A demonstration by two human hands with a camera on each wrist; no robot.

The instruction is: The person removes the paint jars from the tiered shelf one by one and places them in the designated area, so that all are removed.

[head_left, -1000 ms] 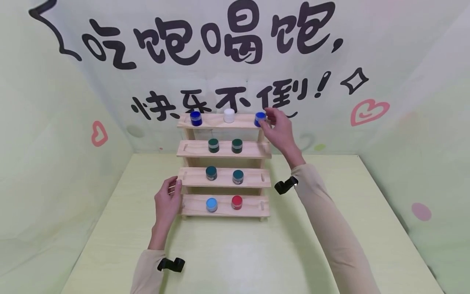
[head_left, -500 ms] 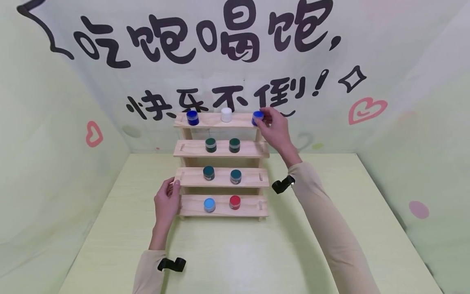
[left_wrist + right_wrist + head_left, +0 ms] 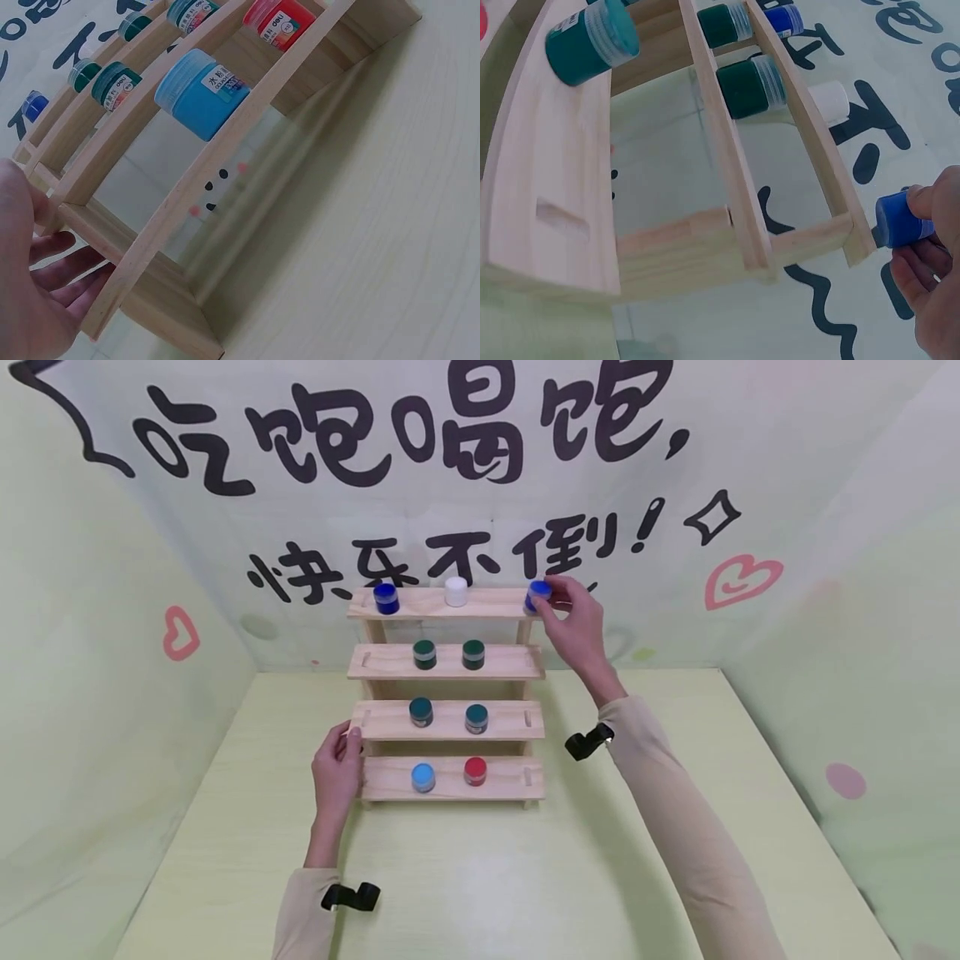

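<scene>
Head view: a squat, round bright-blue jar [image 3: 537, 593] is pinched by the right hand [image 3: 577, 625] at the right end of the top shelf [image 3: 423, 602] of a four-tier pale wooden rack [image 3: 510, 718], while the rack's left side is gripped by the left hand [image 3: 337, 774]. Left wrist view: the rack's end is clasped, and a light-blue labelled jar [image 3: 196, 97] is carried on the lowest shelf [image 3: 156, 240] beside a red labelled jar [image 3: 281, 22]. Right wrist view: the bright-blue jar is held in a firm pinch near the shelf's end; whether wood is touched cannot be told.
</scene>
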